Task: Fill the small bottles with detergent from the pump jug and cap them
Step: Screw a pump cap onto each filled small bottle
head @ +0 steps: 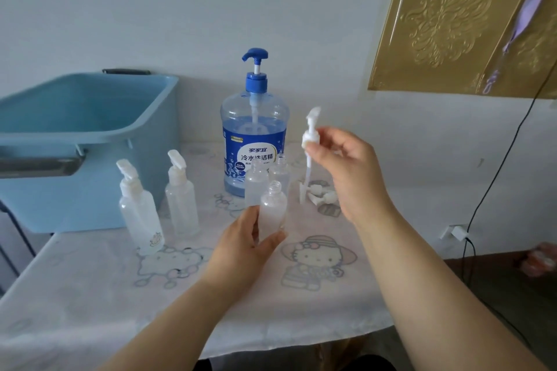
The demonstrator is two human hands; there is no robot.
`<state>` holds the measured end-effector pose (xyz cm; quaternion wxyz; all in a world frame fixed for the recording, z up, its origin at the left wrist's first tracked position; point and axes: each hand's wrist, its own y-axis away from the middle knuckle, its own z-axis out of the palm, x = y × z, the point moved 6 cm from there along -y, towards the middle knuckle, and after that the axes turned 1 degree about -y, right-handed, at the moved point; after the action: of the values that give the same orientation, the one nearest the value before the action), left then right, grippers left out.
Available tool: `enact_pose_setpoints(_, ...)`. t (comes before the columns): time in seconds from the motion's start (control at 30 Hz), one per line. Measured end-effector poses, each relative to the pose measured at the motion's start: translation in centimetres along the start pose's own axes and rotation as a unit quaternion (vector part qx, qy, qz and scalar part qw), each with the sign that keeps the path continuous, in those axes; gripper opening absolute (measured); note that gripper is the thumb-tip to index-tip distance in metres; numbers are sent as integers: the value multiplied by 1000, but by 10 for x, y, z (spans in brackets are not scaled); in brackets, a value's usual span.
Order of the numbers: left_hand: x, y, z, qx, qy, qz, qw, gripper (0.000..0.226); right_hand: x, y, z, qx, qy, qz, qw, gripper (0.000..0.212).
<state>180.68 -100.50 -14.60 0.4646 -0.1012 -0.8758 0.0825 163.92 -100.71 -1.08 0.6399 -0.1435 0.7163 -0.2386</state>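
Observation:
The blue pump jug (254, 141), about half full of detergent, stands at the back of the table. My left hand (245, 245) grips an uncapped frosted small bottle (272, 208) upright in front of the jug. My right hand (346, 169) holds a white pump cap (310, 137) with its long tube hanging down, above and to the right of that bottle. Two more uncapped bottles (256, 179) (280, 173) stand right behind the held one. At the left stand two capped bottles (140, 209) (180, 194). Loose white caps (324, 197) lie by my right wrist.
A large light-blue plastic tub (84, 141) sits at the left, partly over the table edge. The table wears a white cloth (90, 295) with cartoon prints. A black cable (482, 205) hangs down the wall to a socket at the right. A gold panel leans on the wall.

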Motion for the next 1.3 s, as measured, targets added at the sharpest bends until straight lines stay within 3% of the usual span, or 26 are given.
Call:
enact_pose_setpoints(0.13,1,0,1,-2,-2,5,1000,41,-29,-7,13,-4,-167,-32,985,10)
enact_pose_setpoints(0.23,0,0,1,-1,1,6,1000,42,-43,-10,23,-13,-199,-46,979,17)
enact_pose_setpoints(0.37,0,0,1,-2,8,8,1000,46,-49,-12,30,-33,-162,-55,985,15)
enact_pose_setpoints(0.83,-1,-1,2,-3,23,17,1000,42,14,14,38,-110,-39,74,990,11)
enact_pose_setpoints(1.0,1,0,1,-3,29,20,999,39,23,17,35,-132,15,80,988,26)
enact_pose_setpoints(1.3,2,-1,1,-1,21,28,999,44,28,18,38,-158,30,92,983,31)
